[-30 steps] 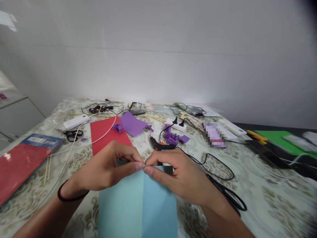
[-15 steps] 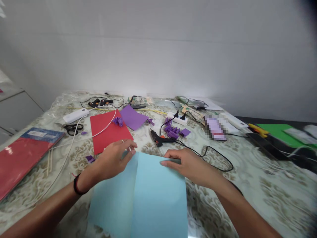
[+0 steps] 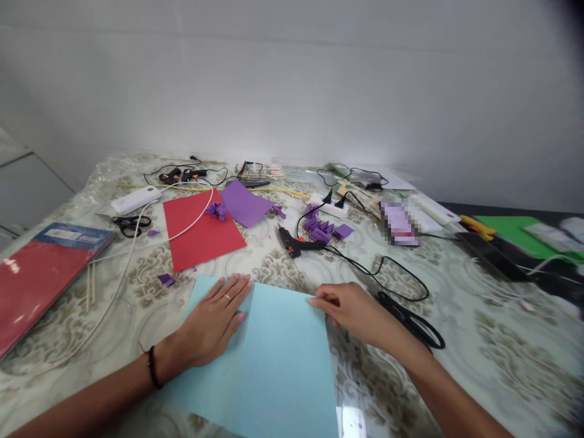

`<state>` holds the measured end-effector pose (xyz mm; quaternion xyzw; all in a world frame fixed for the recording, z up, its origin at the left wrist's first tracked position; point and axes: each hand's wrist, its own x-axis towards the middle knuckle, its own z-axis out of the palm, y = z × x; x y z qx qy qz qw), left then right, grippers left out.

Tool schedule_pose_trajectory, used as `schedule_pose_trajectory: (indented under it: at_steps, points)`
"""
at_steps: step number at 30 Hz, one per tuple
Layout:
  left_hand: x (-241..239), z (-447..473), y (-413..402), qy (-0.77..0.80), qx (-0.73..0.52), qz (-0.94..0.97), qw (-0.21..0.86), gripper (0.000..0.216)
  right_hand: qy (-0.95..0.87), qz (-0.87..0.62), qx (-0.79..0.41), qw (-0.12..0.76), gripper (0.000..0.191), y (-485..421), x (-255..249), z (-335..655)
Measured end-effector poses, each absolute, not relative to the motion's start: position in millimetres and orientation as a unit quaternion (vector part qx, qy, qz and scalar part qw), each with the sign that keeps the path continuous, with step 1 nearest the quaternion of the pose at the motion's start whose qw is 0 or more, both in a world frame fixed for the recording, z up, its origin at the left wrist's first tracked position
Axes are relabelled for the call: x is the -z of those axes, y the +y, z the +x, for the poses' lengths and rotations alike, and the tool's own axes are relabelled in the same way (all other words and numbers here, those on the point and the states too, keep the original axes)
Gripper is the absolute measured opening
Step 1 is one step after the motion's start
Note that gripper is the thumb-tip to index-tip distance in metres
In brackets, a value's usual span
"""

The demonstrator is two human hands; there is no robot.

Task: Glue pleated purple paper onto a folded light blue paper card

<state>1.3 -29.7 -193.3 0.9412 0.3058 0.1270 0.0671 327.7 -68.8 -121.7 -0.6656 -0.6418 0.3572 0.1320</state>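
Note:
A light blue sheet of paper (image 3: 278, 359) lies unfolded on the table in front of me, with a crease down its middle. My left hand (image 3: 214, 319) rests flat on the sheet's left half, fingers stretched out, a ring on one finger. My right hand (image 3: 351, 307) touches the sheet's far right corner with curled fingers, pinching or pressing its edge.
Black scissors (image 3: 410, 319) lie just right of my right hand. Beyond the sheet are a red sheet (image 3: 201, 234), a purple sheet (image 3: 246, 204), a black glue gun (image 3: 296, 243) with its cord, folded purple pieces (image 3: 323, 230), a white power strip (image 3: 331, 208) and a red paper pack (image 3: 36, 274) at left.
The blue sheet, pinched at its fold a second ago, has been opened and laid flat. My left hand went from pinching to lying flat; my right hand moved to the right corner.

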Motion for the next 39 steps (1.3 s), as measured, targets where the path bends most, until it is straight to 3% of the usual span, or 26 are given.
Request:
schedule_pose_trajectory:
  at_steps: [11, 17, 26, 32, 39]
  points:
    - [191, 3, -32, 0.311, -0.088, 0.945, 0.056, 0.056, -0.618, -0.661, -0.402, 0.139, 0.043, -89, 140, 330]
    - [192, 3, -32, 0.311, -0.105, 0.943, 0.055, 0.057, -0.489, -0.635, -0.553, 0.225, 0.054, -100, 140, 331]
    - [178, 7, -69, 0.344, -0.139, 0.928, 0.025, 0.065, -0.441, -0.661, -0.511, 0.329, 0.055, -103, 150, 327]
    - [190, 4, -71, 0.344, -0.117, 0.931, 0.02, 0.065, -0.475, -0.654, -0.538, 0.238, 0.057, -113, 152, 327]
    - [191, 5, -73, 0.344, -0.121, 0.931, 0.006, 0.064, -0.541, -0.65, -0.489, 0.212, 0.052, -123, 155, 327]
